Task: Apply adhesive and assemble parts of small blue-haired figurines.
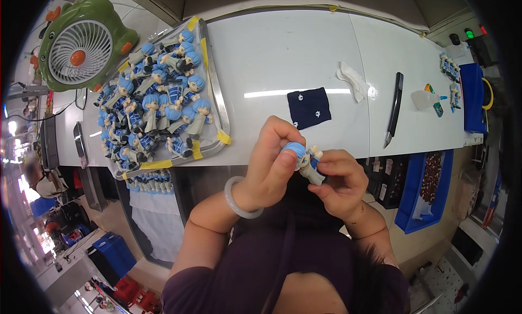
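Note:
A small blue-haired figurine [305,160] in pale clothes is held between both hands above the near edge of the white table [283,53]. My left hand [269,167], with a pale bangle on its wrist, grips the figurine's blue head. My right hand [340,182] pinches its lower body. To the left, a metal tray [216,104] with yellow tape at its corners is piled with several matching figurines [155,104].
A dark blue cloth square [309,108] and a white rag [352,80] lie ahead. A black knife-like tool [394,108], a glue bottle [426,99] and more figurines [449,68] sit right. A green fan [81,44] stands far left. Blue bins [429,189] hang below the table.

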